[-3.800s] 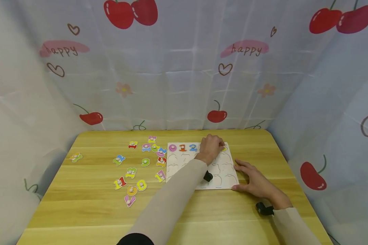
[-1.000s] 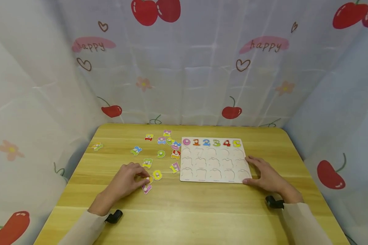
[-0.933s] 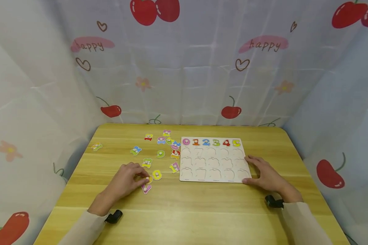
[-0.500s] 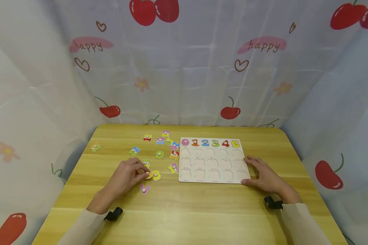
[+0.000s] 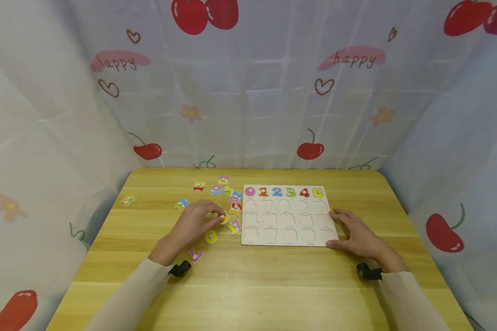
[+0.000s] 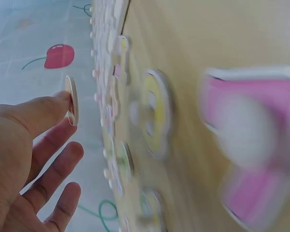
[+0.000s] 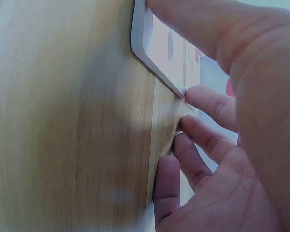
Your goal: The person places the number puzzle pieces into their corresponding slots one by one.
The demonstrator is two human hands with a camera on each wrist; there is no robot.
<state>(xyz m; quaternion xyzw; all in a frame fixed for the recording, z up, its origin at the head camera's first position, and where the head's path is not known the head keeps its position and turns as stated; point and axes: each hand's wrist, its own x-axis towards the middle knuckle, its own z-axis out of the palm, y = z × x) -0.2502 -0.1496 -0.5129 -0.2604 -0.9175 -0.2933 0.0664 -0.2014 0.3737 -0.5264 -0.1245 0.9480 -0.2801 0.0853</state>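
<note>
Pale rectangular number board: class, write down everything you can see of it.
The pale rectangular number board looks wooden and thin, with a rounded corner showing up close. It lies flat on the yellow wood-grain table. Its top row holds six coloured digit pieces, 0 to 5; three lower rows are unfilled recesses, with print too small to read. The right hand touches its right edge with fingertips and thumb.

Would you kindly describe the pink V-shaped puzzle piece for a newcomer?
On the yellow wooden table, find the white rectangular puzzle board. Among colourful number pieces left of it, the pink V-shaped piece lies lowest in the head view, touching no other.
</note>
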